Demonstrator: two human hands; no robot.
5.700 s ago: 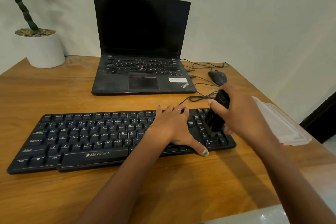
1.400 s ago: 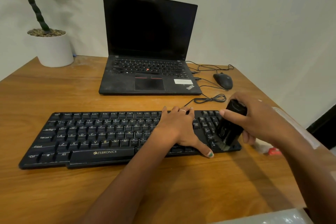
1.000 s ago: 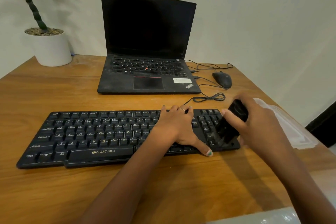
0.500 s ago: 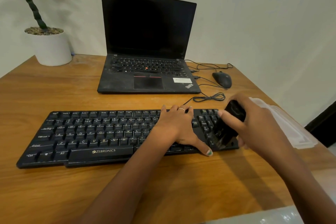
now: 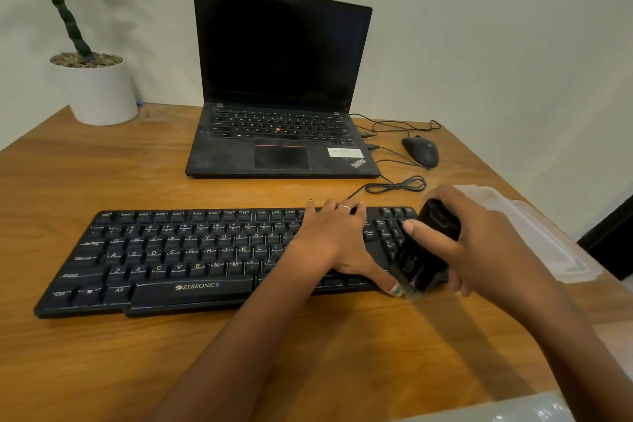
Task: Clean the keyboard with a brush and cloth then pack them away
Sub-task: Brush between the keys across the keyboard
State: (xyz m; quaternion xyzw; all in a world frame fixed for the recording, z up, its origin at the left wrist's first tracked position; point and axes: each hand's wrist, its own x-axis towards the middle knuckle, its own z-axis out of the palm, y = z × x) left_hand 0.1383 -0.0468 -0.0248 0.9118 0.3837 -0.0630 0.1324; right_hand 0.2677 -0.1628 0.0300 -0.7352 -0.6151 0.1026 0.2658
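Gripping the stubby black plastic brush [image 5: 424, 250], the right hand [image 5: 479, 247] works bristles at the flat black plastic keyboard [image 5: 191, 257]'s near-right corner; the left hand [image 5: 334, 243] presses flat beside it. Harder strokes could, I judge, skid the keyboard or flick dust tableward.

Wooden bench [image 5: 102, 370] with orange-brown grain fills most of the view, its back edge against a plain off-white wall [image 5: 479, 27]. White pot with a green plant [image 5: 97, 89] sits at the bench's back left corner; an open black laptop [image 5: 281, 79], screen dark, stands at back centre, with a black mouse [image 5: 420, 151] and thin cables just to its right. Dark opening [image 5: 613, 236] past the right edge, soft even light.
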